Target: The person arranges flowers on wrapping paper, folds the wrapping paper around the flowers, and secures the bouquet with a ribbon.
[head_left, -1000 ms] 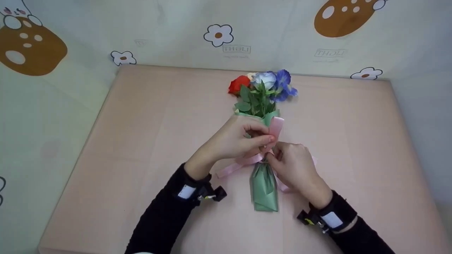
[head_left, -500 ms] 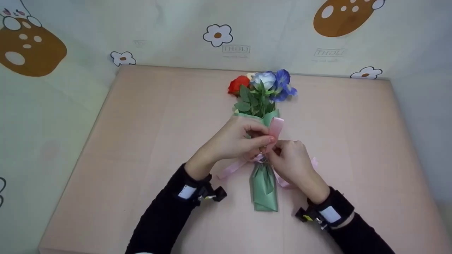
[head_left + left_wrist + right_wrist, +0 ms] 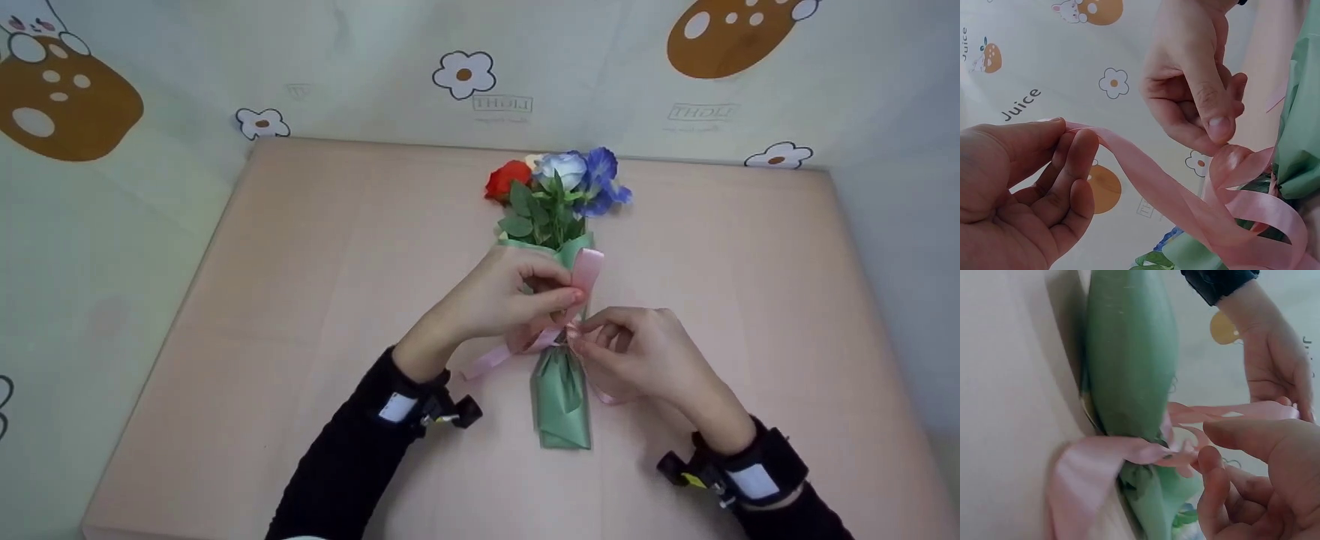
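Note:
A flower bouquet with red, pale blue and violet-blue blooms lies on the table, wrapped in green paper. Pink ribbon goes round the narrow waist of the wrapping. Thumb and forefinger of my left hand pinch one length of it above the waist; in the left wrist view this strip runs taut to the loops. My right hand pinches a small ribbon fold at the knot, its other fingers curled. Another ribbon tail hangs over the wrapping in the right wrist view. The knot itself is partly hidden.
The pale pink tabletop spreads around the bouquet. A light patterned sheet with printed flowers stands behind and beside it. Both wrists wear black straps with small cameras; the left wrist camera sits near the wrapping.
My right hand has drawn back a little to the right and down, its fingertips at the ribbon knot. The left hand and the bouquet have stayed where they were.

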Demonstrator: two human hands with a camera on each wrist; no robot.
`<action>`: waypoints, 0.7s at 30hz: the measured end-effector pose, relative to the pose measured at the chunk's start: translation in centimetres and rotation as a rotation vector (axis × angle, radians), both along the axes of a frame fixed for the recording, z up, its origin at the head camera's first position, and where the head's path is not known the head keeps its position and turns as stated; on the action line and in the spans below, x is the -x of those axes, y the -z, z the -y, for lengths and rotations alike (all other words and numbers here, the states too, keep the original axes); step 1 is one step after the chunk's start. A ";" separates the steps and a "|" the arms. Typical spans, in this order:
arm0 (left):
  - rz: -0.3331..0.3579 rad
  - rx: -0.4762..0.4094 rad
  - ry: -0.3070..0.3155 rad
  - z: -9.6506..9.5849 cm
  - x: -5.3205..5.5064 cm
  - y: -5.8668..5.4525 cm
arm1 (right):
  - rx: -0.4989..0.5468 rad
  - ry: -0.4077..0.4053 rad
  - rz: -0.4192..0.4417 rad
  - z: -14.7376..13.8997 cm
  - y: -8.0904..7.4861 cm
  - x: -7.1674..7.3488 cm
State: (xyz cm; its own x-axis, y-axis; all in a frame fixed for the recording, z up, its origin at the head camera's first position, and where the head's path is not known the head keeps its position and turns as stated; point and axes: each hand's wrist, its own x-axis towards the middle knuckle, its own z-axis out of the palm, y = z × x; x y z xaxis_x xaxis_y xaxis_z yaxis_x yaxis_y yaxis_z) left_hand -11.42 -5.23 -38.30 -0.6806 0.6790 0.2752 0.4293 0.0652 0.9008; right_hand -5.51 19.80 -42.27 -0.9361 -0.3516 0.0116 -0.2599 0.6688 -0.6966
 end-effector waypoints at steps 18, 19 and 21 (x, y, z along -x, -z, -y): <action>-0.088 0.244 -0.001 -0.3 -0.9 -0.3 | 0.257 -0.089 -0.262 -0.9 -5.9 1.8; -0.101 0.254 0.005 -0.4 -0.9 -0.3 | 0.240 -0.104 -0.269 -0.9 -5.9 1.9; -0.115 0.266 0.023 -0.5 -0.9 -0.2 | 0.217 -0.119 -0.280 -1.1 -5.9 2.1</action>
